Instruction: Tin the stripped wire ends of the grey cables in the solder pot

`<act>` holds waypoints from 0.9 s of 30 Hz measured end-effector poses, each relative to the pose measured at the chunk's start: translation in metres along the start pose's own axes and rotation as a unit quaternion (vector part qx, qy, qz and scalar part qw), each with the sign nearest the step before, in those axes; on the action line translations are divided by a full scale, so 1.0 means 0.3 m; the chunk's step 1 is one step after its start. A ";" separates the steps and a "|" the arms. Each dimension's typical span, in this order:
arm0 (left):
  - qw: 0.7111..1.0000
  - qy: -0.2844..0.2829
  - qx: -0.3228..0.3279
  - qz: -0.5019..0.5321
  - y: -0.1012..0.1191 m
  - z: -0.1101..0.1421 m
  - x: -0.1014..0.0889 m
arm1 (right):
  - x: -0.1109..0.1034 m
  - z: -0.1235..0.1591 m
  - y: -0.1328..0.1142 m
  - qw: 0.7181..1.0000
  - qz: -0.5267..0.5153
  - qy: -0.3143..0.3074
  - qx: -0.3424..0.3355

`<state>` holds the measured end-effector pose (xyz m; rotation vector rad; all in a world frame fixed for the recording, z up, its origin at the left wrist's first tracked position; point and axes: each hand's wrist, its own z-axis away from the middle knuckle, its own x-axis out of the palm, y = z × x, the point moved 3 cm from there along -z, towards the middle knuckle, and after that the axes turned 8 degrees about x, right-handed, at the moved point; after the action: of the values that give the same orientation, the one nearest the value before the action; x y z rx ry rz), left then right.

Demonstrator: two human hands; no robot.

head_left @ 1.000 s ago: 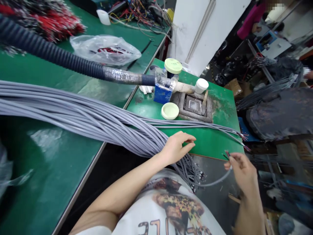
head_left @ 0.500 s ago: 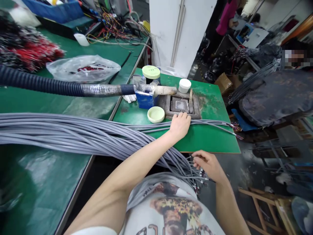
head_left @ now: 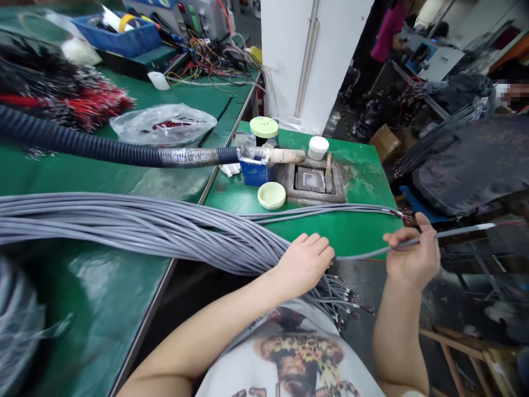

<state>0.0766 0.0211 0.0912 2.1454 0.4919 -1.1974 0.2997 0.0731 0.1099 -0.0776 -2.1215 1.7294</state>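
A thick bundle of grey sheathed cables (head_left: 165, 229) lies across the green bench and runs toward me, with its stripped ends (head_left: 347, 303) hanging in front of my shirt. My left hand (head_left: 303, 264) rests on the bundle at the bench edge, fingers toward the green board. Out to the right, my right hand (head_left: 413, 252) pinches one grey cable (head_left: 454, 234) drawn from the bundle, its far end sticking past my fingers. A few more cables (head_left: 330, 209) lie along the board with coloured wire ends.
A square metal pot in a stone-like frame (head_left: 309, 179) sits on the green board (head_left: 363, 237), beside a pale green lid (head_left: 271, 195), a white jar (head_left: 318, 148) and a blue box under a black corrugated hose (head_left: 82, 146). Red-black wire bunches (head_left: 70, 99) and a plastic bag (head_left: 163, 124) lie behind.
My right hand has moved from the cable ends by my shirt up and to the right, drawing out one cable. My left hand has slid back from the board onto the bundle.
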 end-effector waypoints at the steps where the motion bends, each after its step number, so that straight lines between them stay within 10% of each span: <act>1: 0.998 -0.002 -0.003 0.064 0.001 0.028 0.004 | 0.015 0.023 -0.020 0.998 0.040 -0.036 -0.012; 4: 0.945 0.070 -0.097 0.306 -0.029 0.084 0.005 | 0.092 0.135 -0.006 0.941 0.229 -0.239 0.072; 7: 0.805 0.199 -0.238 0.506 -0.071 0.106 0.002 | 0.155 0.254 0.052 0.816 0.390 -0.407 0.123; 12: 0.636 0.270 -0.312 0.653 -0.097 0.110 0.025 | 0.186 0.317 0.112 0.753 0.445 -0.475 0.099; 19: 0.584 0.228 -0.292 0.723 -0.072 0.100 0.068 | 0.214 0.285 0.127 0.788 0.418 -0.448 0.064; 27: 0.579 0.353 -0.321 0.661 -0.138 0.127 0.040 | 0.227 0.287 0.157 0.809 0.386 -0.433 0.093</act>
<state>0.0348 0.0259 0.0519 1.4689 -0.3908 0.6540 0.1981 0.0238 0.0702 -0.1278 -2.7448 2.8662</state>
